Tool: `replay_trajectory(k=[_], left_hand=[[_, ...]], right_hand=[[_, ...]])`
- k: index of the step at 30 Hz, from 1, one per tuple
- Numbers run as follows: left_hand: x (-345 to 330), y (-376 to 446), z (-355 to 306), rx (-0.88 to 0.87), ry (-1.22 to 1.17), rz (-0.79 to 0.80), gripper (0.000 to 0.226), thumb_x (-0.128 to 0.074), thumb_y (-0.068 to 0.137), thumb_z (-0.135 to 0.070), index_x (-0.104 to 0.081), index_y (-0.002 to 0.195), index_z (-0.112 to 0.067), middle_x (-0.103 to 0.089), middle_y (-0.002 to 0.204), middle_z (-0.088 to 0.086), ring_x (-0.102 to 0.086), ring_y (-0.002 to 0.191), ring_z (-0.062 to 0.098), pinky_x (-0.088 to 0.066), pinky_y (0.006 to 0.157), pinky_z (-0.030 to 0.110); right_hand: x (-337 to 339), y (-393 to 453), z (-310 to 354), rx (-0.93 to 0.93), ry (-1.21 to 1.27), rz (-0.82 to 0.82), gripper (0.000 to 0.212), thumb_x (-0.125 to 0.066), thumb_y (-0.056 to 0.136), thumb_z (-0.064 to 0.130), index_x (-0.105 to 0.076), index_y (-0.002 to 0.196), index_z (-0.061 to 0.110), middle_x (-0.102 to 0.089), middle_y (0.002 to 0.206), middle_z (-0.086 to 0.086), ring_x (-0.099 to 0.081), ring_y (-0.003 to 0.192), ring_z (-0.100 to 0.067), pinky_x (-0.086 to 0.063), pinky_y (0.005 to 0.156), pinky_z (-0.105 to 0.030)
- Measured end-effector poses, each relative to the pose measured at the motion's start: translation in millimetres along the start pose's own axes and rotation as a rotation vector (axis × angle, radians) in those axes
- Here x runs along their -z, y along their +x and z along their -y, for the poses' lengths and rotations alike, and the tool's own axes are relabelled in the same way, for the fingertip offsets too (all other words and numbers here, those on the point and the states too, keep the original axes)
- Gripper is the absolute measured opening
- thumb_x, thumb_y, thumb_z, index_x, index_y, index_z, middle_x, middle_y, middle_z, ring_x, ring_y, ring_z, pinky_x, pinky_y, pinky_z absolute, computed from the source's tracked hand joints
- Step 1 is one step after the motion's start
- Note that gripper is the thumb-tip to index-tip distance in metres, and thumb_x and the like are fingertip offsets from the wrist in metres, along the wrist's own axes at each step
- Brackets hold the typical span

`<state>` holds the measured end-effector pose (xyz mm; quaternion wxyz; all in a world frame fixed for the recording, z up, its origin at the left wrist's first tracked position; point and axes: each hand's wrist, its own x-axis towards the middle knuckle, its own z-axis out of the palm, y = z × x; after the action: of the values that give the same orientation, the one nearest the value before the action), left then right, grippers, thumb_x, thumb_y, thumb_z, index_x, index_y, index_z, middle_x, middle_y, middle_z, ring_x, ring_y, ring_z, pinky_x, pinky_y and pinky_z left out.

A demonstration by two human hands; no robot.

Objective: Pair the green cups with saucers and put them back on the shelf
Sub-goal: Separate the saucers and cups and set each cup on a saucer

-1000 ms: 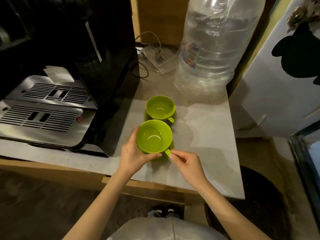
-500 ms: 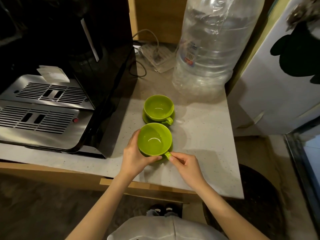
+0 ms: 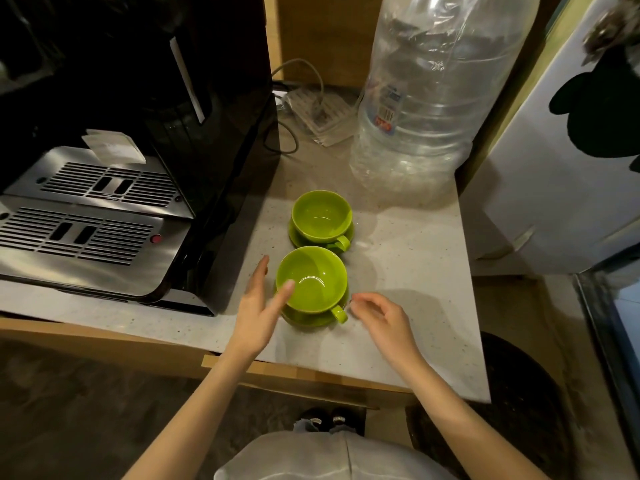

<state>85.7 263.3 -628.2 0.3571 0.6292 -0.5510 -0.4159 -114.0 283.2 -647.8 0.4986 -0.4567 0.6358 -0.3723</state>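
Both hands have let go of the near green cup (image 3: pixel 311 279), which a second ago they gripped by its wall and handle; it now sits alone on its saucer (image 3: pixel 304 319), handle pointing near-right. The left hand (image 3: pixel 258 306) hangs open with fingers spread, one fingertip just over the cup's left rim, and the right hand (image 3: pixel 381 318) hovers loosely curled and empty just right of the handle, apparently released once the cup settled centred. Just beyond stands the far green cup (image 3: pixel 321 216) on its own saucer (image 3: pixel 298 239), handle turned the same way, so both pairs look complete on the pale tabletop (image 3: pixel 408 271). A black coffee machine (image 3: pixel 145 150) stands to the left and a big clear water bottle (image 3: pixel 422 109) at the far right. No shelf is in view, so shelving likely remains.
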Motion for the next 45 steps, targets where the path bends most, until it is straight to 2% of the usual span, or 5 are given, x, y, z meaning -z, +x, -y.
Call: replay_trajectory(k=[4, 9, 24, 34, 45], left_hand=[[8, 4, 12, 0.094, 0.072, -0.174, 0.032, -0.041, 0.094, -0.018, -0.052, 0.122, -0.005, -0.064, 0.097, 0.012, -0.063, 0.088, 0.025, -0.05, 0.076, 0.026], [9, 11, 16, 0.402, -0.124, 0.02, 0.025, -0.047, 0.093, -0.017, -0.062, 0.087, 0.001, -0.069, 0.06, 0.012, -0.067, 0.047, 0.019, -0.058, 0.048, 0.034], [9, 20, 18, 0.574, -0.356, 0.07, 0.009, -0.066, 0.077, 0.0, -0.062, 0.084, 0.004, -0.069, 0.048, 0.008, -0.067, 0.044, 0.017, -0.057, 0.046, 0.022], [14, 14, -37, 0.373, -0.436, 0.134, 0.006, -0.064, 0.076, 0.002, -0.066, 0.079, 0.007, -0.07, 0.051, 0.007, -0.068, 0.047, 0.013, -0.054, 0.046, 0.016], [26, 59, -178, 0.127, -0.55, 0.197, 0.009, -0.059, 0.081, 0.0, -0.065, 0.074, 0.003, -0.066, 0.043, 0.004, -0.06, 0.037, 0.005, -0.049, 0.041, 0.01]], right_hand=[[8, 24, 5, -0.182, 0.084, -0.052, 0.02, -0.049, 0.091, 0.017, -0.058, 0.105, 0.005, -0.065, 0.094, -0.016, -0.068, 0.082, -0.029, -0.057, 0.08, -0.04], [6, 40, 18, -0.376, 0.128, 0.09, 0.016, -0.049, 0.091, 0.014, -0.058, 0.082, 0.005, -0.065, 0.072, -0.016, -0.068, 0.055, -0.023, -0.059, 0.05, -0.029], [-4, 53, 16, -0.395, -0.066, 0.158, 0.012, -0.057, 0.081, -0.006, -0.056, 0.075, 0.004, -0.064, 0.06, -0.017, -0.064, 0.042, -0.018, -0.059, 0.049, -0.031], [34, 27, 67, -0.237, 0.053, 0.158, 0.009, -0.049, 0.084, -0.01, -0.054, 0.087, -0.004, -0.057, 0.031, 0.001, -0.059, 0.033, -0.008, -0.056, 0.043, -0.021], [101, 30, 200, 0.033, 0.218, 0.027, 0.007, -0.051, 0.086, -0.004, -0.053, 0.08, -0.002, -0.064, 0.039, -0.003, -0.063, 0.038, -0.011, -0.054, 0.041, -0.02]])
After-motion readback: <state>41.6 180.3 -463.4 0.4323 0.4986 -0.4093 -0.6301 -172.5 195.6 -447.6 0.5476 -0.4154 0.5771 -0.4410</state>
